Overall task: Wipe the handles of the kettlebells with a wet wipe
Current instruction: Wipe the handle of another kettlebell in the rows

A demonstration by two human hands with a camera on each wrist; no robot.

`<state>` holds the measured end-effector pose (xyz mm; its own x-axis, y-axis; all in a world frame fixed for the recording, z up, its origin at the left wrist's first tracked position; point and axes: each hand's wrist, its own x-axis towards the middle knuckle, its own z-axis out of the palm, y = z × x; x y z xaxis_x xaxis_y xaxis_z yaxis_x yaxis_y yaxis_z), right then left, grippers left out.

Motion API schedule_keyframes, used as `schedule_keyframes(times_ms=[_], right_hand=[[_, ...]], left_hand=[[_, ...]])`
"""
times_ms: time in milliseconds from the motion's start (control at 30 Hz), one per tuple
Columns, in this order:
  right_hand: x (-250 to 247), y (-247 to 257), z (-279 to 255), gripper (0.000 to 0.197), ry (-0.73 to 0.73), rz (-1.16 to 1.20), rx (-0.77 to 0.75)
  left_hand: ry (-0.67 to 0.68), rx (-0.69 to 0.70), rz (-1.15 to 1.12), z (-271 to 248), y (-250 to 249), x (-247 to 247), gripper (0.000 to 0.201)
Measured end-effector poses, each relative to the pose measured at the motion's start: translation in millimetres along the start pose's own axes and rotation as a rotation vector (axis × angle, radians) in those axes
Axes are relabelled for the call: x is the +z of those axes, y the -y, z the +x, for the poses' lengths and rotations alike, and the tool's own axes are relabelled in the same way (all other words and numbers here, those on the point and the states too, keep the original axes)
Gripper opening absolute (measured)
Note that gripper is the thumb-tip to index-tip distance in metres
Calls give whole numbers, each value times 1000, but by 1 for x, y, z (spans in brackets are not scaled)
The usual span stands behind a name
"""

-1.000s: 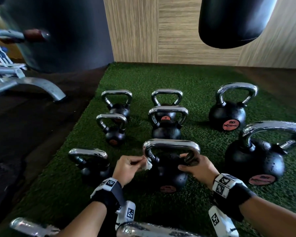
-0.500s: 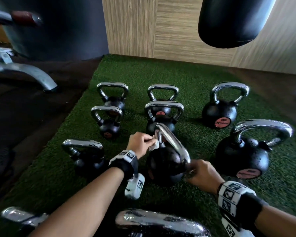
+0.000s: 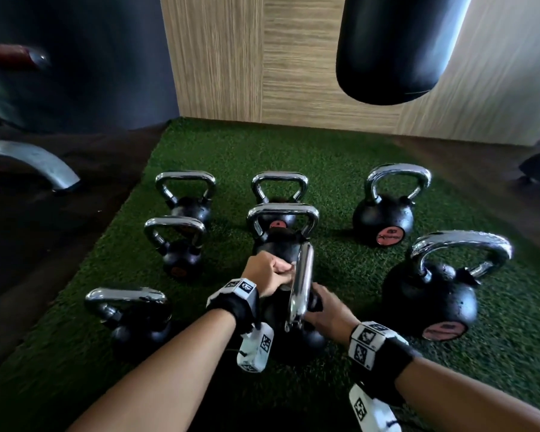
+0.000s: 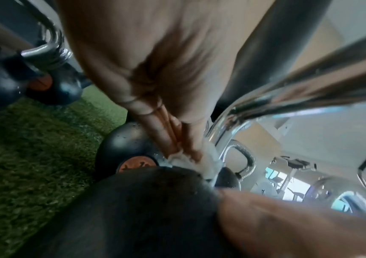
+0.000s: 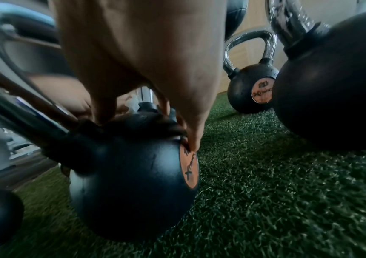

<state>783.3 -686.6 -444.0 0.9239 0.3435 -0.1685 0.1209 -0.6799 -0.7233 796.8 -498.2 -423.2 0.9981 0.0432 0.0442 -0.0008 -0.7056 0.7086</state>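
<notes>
The near kettlebell (image 3: 293, 335), on the turf in front of the person, had turned edge-on since a second earlier. The left hand (image 3: 268, 272) pinched the wet wipe (image 4: 202, 162) against its handle (image 3: 301, 282); the right hand (image 3: 325, 310) gripped its body, exposing the handle's unwiped side.

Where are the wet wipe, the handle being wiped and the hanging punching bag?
wet wipe (image 4: 202, 161), left wrist view, crumpled white wad.
handle (image 3: 300, 286), head view, chrome top bar.
punching bag (image 3: 396, 48), head view, black side.

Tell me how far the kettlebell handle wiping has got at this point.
Nothing shows which handles are finished. In hand: the left hand presses the wet wipe against the near centre kettlebell's handle, while the right hand steadies its body. Other kettlebells, like the big right one, stand untouched.
</notes>
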Motion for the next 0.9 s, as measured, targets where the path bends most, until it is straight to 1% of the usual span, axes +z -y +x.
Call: schedule_keyframes(times_ms=[33, 67, 100, 167, 233, 267, 367, 433, 500, 567, 633, 700, 800, 833, 900], right_hand=[[3, 0, 4, 75, 41, 51, 9], [5, -1, 6, 69, 62, 90, 11], [5, -3, 7, 68, 68, 117, 4], [6, -8, 9, 81, 70, 138, -16], [6, -10, 9, 87, 68, 158, -29], [6, -10, 8, 85, 73, 169, -27], [6, -9, 6, 69, 89, 166, -22], [6, -10, 7, 63, 79, 156, -25], [6, -10, 6, 59, 68, 135, -40], [6, -11, 5, 58, 70, 132, -49], [6, -12, 5, 58, 69, 131, -54], [6, -13, 5, 58, 74, 135, -54], [7, -14, 6, 60, 73, 153, -59], [7, -14, 6, 65, 73, 153, -63], [8, -15, 7, 83, 65, 148, -70]], left_hand=[[11, -15, 2, 4, -4, -2, 17], [-4, -27, -18, 8, -8, -6, 15], [-41, -42, -73, 11, -11, -10, 13], [-128, -44, -209, 17, -17, -15, 16], [-176, -38, -250, 19, -20, -14, 24], [-173, -56, -260, 18, -20, -12, 26], [-127, -91, -275, 19, -18, -9, 25], [-98, -69, -280, 22, -19, -15, 26], [-49, -51, -372, 21, -23, -23, 27], [-34, -31, -430, 17, -22, -29, 21], [-20, 9, -392, 12, -21, -35, 18], [15, -3, -357, 11, -24, -43, 17], [55, -12, -332, 12, -37, -50, 27], [50, -35, -348, 10, -42, -51, 29], [44, -106, -414, 4, -44, -50, 28]])
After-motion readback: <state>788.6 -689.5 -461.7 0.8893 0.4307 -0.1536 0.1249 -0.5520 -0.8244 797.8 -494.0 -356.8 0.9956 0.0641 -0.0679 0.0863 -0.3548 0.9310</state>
